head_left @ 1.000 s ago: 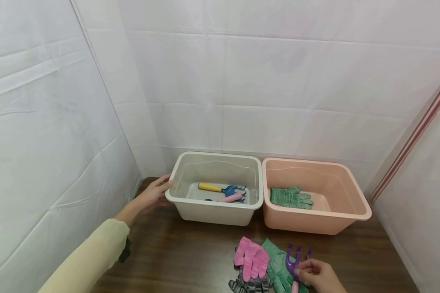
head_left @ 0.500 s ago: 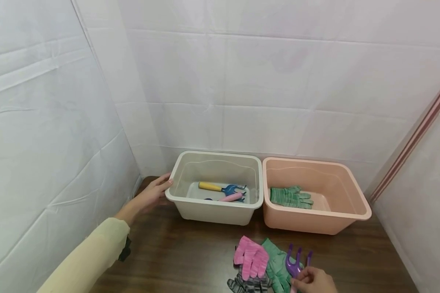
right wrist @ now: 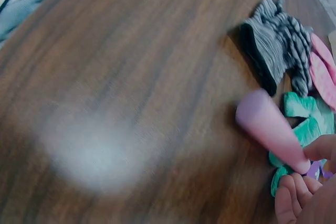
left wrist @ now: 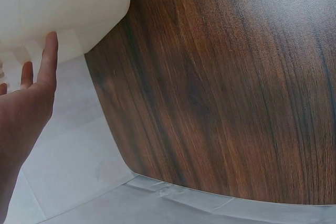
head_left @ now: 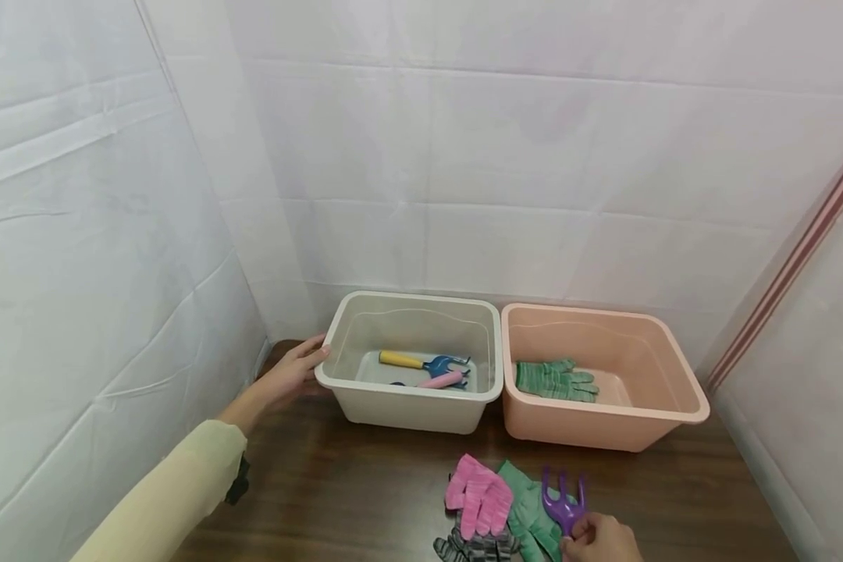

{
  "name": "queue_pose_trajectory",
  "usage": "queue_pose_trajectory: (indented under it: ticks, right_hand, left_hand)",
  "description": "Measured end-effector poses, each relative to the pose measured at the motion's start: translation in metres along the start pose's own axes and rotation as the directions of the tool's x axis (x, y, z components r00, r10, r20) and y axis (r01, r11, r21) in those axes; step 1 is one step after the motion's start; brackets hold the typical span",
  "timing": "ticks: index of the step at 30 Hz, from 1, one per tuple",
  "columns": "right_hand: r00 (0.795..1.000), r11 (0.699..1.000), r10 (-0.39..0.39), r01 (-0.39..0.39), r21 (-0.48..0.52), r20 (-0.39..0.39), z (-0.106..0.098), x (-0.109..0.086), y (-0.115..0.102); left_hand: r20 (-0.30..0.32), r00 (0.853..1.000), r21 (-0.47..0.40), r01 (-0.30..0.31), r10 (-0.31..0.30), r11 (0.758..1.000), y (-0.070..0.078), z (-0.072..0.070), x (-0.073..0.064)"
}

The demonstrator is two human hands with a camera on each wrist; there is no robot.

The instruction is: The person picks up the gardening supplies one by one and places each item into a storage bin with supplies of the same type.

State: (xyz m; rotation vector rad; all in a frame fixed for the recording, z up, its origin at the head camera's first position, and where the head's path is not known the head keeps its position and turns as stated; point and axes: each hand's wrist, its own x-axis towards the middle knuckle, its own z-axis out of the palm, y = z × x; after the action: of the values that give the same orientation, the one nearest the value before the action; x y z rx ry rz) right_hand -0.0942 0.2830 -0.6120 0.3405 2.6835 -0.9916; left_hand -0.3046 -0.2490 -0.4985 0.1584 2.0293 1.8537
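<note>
My left hand rests on the left side of the off-white bin. In the left wrist view its fingers lie fairly straight against the bin's outer wall. At the lower right, my right hand pinches a hand fork with purple tines and a pink handle. The fork is over a green glove. Beside that lie a pink glove and a grey-black striped glove.
Inside the off-white bin are a blue hand fork with a yellow handle and a tool with a pink handle. A peach bin stands to its right, holding a green striped glove. White sheeting encloses the brown table.
My right hand has moved a little left and down along the fork, whose tines have swung slightly left. My left hand stays at the off-white bin.
</note>
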Motion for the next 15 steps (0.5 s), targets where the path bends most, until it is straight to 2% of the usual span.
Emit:
queue_pose_trajectory:
  ticks: [5,12,15]
  right_hand:
    - [0.998,0.999,-0.044,0.045,0.008,-0.052,-0.006,0.012,-0.002]
    - [0.999,0.997,-0.049,0.049,0.053,-0.01,-0.01,0.032,0.001]
    - [0.995,0.992,-0.097,0.097,0.079,-0.009,-0.01,0.039,0.004]
  left_hand:
    - [0.008,1.0,-0.007,-0.003,0.003,1.0,0.0,-0.002,0.0]
    - [0.007,1.0,-0.017,-0.004,0.004,1.0,-0.001,-0.001,0.001]
    - [0.005,1.0,-0.018,-0.004,0.004,1.0,-0.002,-0.001,0.0]
